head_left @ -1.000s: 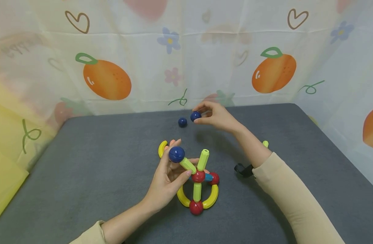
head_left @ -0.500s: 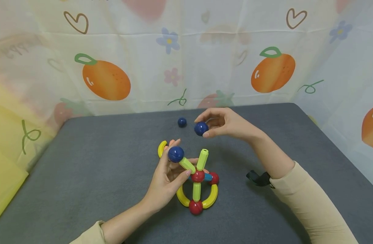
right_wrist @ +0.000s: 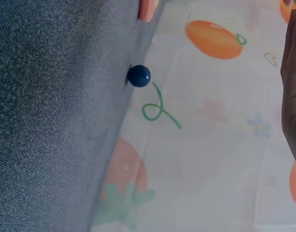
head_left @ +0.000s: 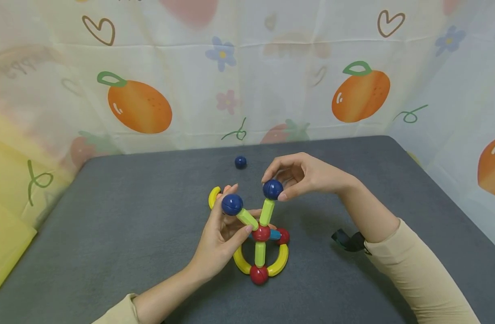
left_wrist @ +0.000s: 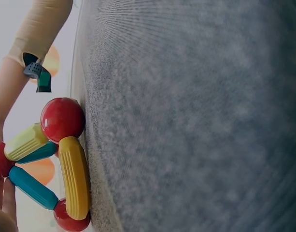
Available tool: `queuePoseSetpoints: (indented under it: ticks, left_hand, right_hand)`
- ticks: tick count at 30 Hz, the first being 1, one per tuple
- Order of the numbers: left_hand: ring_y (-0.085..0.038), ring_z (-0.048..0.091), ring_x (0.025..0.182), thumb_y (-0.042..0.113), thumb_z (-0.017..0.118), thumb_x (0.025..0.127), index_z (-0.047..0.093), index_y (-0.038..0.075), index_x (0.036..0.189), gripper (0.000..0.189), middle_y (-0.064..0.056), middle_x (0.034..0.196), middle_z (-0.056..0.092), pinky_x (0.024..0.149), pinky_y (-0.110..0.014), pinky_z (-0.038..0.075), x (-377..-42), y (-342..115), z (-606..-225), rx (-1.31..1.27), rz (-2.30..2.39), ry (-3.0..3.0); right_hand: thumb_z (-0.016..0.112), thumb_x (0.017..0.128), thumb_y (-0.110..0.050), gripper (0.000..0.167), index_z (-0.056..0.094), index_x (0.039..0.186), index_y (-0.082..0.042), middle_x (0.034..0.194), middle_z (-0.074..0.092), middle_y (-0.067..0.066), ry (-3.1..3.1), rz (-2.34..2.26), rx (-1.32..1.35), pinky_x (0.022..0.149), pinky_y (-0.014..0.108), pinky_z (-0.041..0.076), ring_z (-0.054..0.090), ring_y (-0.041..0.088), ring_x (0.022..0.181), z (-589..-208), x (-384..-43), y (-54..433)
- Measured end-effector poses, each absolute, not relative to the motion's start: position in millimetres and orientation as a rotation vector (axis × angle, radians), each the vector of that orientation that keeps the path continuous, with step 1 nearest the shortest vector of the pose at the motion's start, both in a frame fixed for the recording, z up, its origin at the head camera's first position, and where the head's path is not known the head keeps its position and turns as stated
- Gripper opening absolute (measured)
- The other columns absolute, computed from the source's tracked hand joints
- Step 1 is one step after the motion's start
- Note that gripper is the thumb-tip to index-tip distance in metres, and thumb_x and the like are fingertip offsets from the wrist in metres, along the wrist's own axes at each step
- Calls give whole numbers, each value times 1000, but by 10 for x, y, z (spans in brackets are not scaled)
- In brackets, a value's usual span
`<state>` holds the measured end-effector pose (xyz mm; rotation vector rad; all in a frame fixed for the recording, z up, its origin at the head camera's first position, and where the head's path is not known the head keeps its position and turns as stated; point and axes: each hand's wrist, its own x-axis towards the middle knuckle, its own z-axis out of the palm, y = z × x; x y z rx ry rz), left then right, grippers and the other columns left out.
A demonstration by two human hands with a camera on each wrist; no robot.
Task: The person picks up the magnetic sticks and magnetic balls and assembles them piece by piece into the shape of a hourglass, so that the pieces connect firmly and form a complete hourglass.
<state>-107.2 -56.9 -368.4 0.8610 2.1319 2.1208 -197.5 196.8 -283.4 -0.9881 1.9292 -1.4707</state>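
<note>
A dark blue, glossy ball point(head_left: 273, 189), pinched between the thumb and fingers of the right hand point(head_left: 318, 175), meets the tip of an upright, ridged lime-green stick point(head_left: 267, 212), having crossed from the far side of the gray, cloth-like counter point(head_left: 110, 234) within the last second. The left hand point(head_left: 215, 243) stays on the brightly colored stick-and-ball construction point(head_left: 260, 254), gripping it near the upper glossy red ball point(head_left: 261, 233), where the green sticks join. A matching blue ball point(head_left: 232, 204) tops the slanted lime-green stick point(head_left: 246, 218), so the second arm appears to be getting its cap; whether the new ball is firmly seated cannot be told. Another small dark blue ball point(head_left: 240, 162) remains alone near the patterned backdrop point(head_left: 182, 108).
</note>
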Motion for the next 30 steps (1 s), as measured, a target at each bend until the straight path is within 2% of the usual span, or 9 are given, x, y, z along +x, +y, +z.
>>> queuePoseSetpoints:
  ticks: [11,22,27,30]
  left_hand:
    - [-5,67,113,4,63,95,12,23,156,82,-22,126,67,92,-30,56,-1071,-544,-3629,846,2046,2179]
    - [-4,67,111,3,62,95,14,23,156,81,-23,129,65,95,-29,55,-1062,-552,-3633,847,2068,2150]
    - [-4,68,111,3,62,95,14,24,156,81,-23,130,65,95,-28,55,-1057,-552,-3632,826,2075,2140]
    - [-4,68,111,4,63,95,14,24,156,80,-23,130,65,94,-28,55,-1051,-552,-3627,799,2073,2138]
  right_hand:
    - [73,86,-3,38,60,121,-1,116,64,6,1946,-1449,-1033,75,31,58,68,23,98,-2790,-1956,1928]
    - [73,86,-4,41,59,124,-2,122,64,5,1945,-1448,-1032,83,34,59,67,25,103,-2813,-1977,1966]
    - [69,91,-8,35,60,125,-6,124,66,5,2029,-1459,-1023,86,38,58,67,27,107,-2837,-1998,2030]
    - [64,95,-10,32,59,126,-5,126,66,10,2043,-1500,-990,90,40,58,67,25,110,-2861,-2024,2063]
